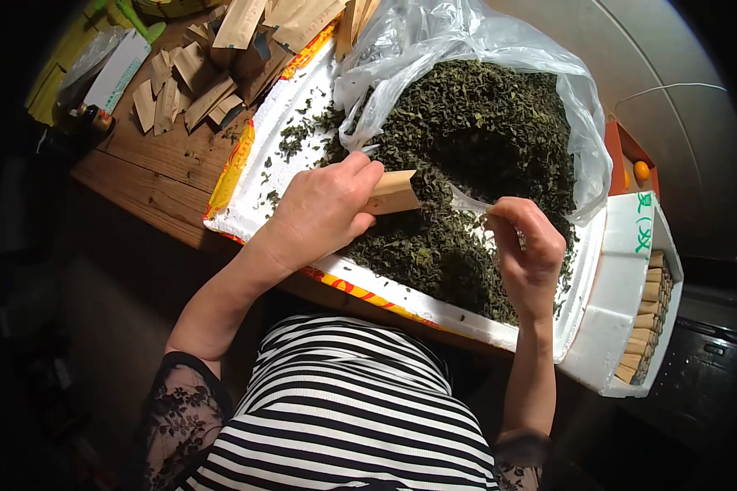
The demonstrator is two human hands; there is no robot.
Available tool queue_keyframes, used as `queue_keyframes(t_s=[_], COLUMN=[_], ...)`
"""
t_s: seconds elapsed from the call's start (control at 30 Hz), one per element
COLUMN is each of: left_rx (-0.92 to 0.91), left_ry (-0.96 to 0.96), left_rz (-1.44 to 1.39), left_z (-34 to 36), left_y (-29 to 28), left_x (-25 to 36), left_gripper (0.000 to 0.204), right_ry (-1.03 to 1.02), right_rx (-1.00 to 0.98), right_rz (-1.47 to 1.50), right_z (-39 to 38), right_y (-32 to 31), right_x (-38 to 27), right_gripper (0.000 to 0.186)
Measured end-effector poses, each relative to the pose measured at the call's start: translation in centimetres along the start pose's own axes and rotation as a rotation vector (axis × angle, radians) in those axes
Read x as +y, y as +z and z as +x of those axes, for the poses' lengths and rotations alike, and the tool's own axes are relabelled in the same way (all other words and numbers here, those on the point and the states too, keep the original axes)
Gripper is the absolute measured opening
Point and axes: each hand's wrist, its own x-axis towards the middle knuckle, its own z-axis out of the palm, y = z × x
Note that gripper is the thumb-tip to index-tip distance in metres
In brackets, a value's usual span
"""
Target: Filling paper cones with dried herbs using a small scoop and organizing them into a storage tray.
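My left hand [323, 209] is closed around a small brown paper packet [395, 193], its far end pointing right over the tray. Pinched in my right hand [531, 245] is the handle of a pale translucent spoon [467, 199]; its tip lies near the packet, over the leaves. Beneath both hands spreads a heap of dark green dried leaves [418, 254]. More of them spill from a clear plastic bag [585, 164], which lies open at the back. The white foam tray [577, 327] under everything has yellow and red tape along its edge.
Several brown paper packets [192, 69] lie on the wooden table [151, 184] at the back left, near a small dark bottle [100, 120]. To the right, a white foam box [606, 315] holds rows of packets. An orange-red box [618, 147] with small orange fruit [641, 170] stands behind it.
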Motion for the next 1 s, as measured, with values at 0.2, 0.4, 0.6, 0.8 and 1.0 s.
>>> queue_keyframes(t_s=[0.2, 0.4, 0.6, 0.8, 1.0], left_rx=[0.095, 0.182, 0.308, 0.300, 0.308], left_ry=[-0.004, 0.005, 0.041, 0.026, 0.045], left_rz=[-0.144, -0.255, -0.344, -0.389, -0.375], left_z=[0.0, -0.3, -0.3, -0.3, -0.3], left_y=[0.7, 1.4, 2.1, 2.3, 2.4], left_x=[0.2, -0.3, -0.5, -0.8, -0.6], left_gripper=[0.050, 0.049, 0.050, 0.053, 0.052], right_ry=[-0.177, -0.338, -0.527, -0.433, -0.394], right_rx=[-0.046, -0.070, -0.163, -0.116, -0.096], right_rz=[-0.208, -0.339, -0.384, -0.345, -0.304], right_z=[1.7, 2.9, 3.2, 2.9, 2.4], right_y=[-0.9, -0.7, 1.6, 0.6, 1.2], right_x=[-3.2, -5.2, -5.4, -4.6, -3.3], right_gripper=[0.016, 0.017, 0.024, 0.024, 0.021])
